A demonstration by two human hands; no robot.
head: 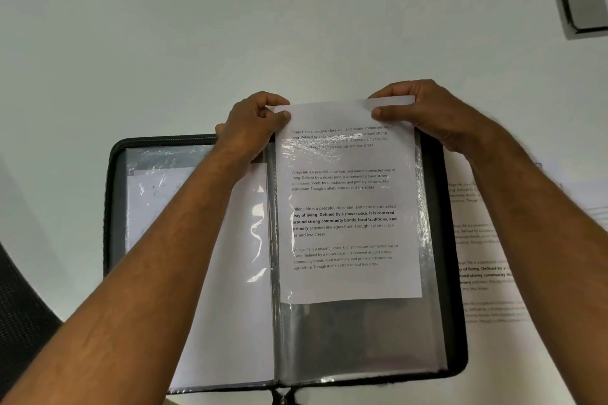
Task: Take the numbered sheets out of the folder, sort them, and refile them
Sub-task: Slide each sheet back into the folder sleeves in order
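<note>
Both hands, left hand (pixel 255 123) and right hand (pixel 424 115), pinch the sheet's (pixel 348 207) top corners; its long axis runs straight down into the folder's (pixel 455 322) right pocket.

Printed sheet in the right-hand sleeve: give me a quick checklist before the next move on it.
1. Grip at both top corners: ok. The left hand and right hand each pinch the printed sheet.
2. Sheet inside the plastic sleeve: ok, partly; its top edge sticks out above.
3. Sheet square to the sleeve: ok, only slightly tilted.
4. Folder lying open and flat: ok.
5. Page number readable: cannot tell, none visible.
6. Other loose sheets to the right clear of the folder: cannot tell, the right forearm hides the overlap.
</note>
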